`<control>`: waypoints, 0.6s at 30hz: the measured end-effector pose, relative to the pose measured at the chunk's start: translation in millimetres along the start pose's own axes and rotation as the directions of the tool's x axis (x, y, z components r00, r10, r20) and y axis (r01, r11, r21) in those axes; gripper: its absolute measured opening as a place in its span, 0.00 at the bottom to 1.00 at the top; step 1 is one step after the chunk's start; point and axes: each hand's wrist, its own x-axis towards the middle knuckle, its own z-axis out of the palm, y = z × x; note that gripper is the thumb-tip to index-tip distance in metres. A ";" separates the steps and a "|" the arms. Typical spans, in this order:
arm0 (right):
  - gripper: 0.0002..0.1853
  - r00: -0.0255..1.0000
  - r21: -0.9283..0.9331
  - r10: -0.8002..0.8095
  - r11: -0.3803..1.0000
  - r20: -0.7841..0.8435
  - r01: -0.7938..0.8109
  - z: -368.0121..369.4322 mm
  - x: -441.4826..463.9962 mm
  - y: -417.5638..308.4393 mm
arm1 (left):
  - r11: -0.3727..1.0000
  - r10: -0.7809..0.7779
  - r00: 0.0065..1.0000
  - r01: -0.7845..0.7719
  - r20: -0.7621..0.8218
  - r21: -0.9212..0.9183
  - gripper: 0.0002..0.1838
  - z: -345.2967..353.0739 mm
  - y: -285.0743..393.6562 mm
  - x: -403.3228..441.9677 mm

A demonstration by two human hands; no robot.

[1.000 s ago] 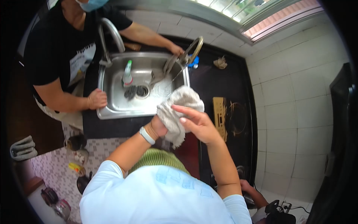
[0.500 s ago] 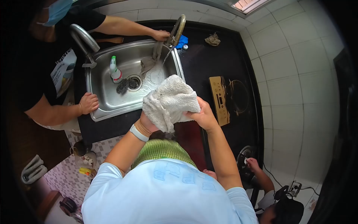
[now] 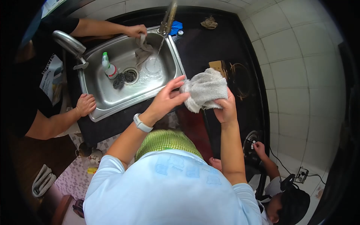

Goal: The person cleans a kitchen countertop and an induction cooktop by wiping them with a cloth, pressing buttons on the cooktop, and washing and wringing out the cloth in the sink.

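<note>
A bunched white-grey towel (image 3: pixel 205 90) is held over the counter, right of the sink (image 3: pixel 127 103). My right hand (image 3: pixel 227 107) grips its lower right side, thumb in front. Beside the towel's left edge is my left hand (image 3: pixel 167 98), its fingers stretched and apart; I cannot tell whether the fingertips touch the cloth. Water runs from the faucet (image 3: pixel 170 17) into the sink. A spray bottle (image 3: pixel 109 67) and a dark scrubber (image 3: pixel 119 80) are in the basin near the drain.
A co-worker at the left holds a grey-brown cloth (image 3: pixel 143 52) in the sink. An induction cooker (image 3: pixel 240 80) is on the dark counter (image 3: pixel 198 45), partly behind the towel. A crumpled brown rag (image 3: pixel 209 23) lies at the back. Another person works at lower right.
The towel has moved right, away from the sink, with my right hand still on it. My left hand has loosened from it. The co-worker's hand has lifted the other cloth away from the faucet.
</note>
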 end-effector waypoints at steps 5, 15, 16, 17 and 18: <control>0.35 0.987 0.001 0.123 0.992 0.108 -0.123 24.5 -4.5 19.6 | 0.995 -0.043 0.976 0.061 0.216 -0.078 0.38 -4.3 -16.0 5.6; 0.22 0.971 -0.146 0.194 0.974 0.143 -0.173 59.5 15.6 45.5 | 0.957 -0.080 0.994 0.098 0.076 -0.272 0.26 -29.5 -25.0 -42.7; 0.22 0.968 -0.160 0.212 0.969 0.131 -0.191 59.5 17.2 49.6 | 0.948 -0.054 0.998 0.064 0.039 -0.312 0.25 -30.6 -23.4 -49.2; 0.23 0.959 -0.194 0.240 0.958 0.149 -0.209 53.6 20.6 57.4 | 0.939 -0.047 0.999 0.034 -0.028 -0.343 0.26 -30.9 -21.7 -56.5; 0.23 0.956 -0.191 0.244 0.958 0.165 -0.212 58.8 18.6 57.9 | 0.941 -0.042 0.998 0.025 -0.044 -0.338 0.26 -31.6 -17.5 -63.5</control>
